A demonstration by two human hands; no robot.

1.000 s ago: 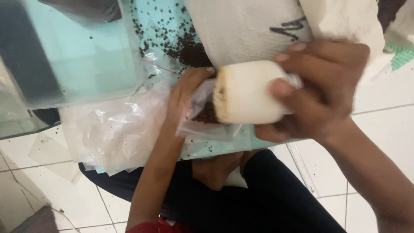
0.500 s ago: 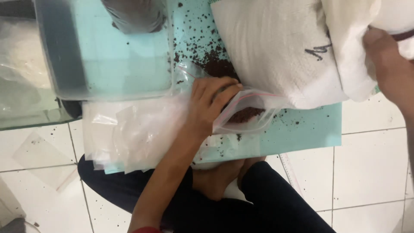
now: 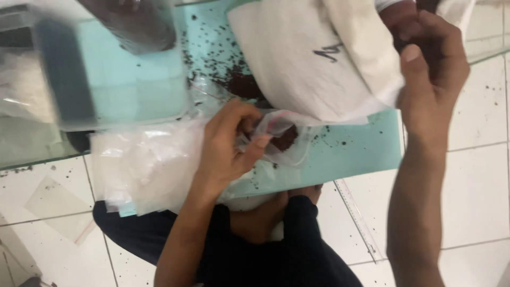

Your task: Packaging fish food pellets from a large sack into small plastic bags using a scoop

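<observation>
Small clear plastic bag point(image 3: 279, 139), part-filled with dark brown granules, sits pinched in the left hand point(image 3: 231, 143) over the pale turquoise board point(image 3: 366, 154). Fingers closed on the bag's near edge, mouth held open and facing up toward the big white sack point(image 3: 308, 58). Bag's long axis runs roughly left to right, from the hand outward; it lies just below the sack's lower edge, touching or nearly so.

Right hand point(image 3: 430, 74) up at the sack's top corner, well apart from the small bag, fingers curled on the white fabric. Whether it also grips something inside the fold, cannot tell. Left hand is clearly the nearer one to the bag; the right lies up and to the right of it.

Outward: loose dark granules point(image 3: 239, 82) scattered on the board near the sack. Stack of empty clear bags point(image 3: 143, 159) just left of the left hand, partly under the wrist. Clear plastic container point(image 3: 106, 79) further up-left, blurred. White tiled floor point(image 3: 478, 175) around; the person's dark-clothed legs below.
</observation>
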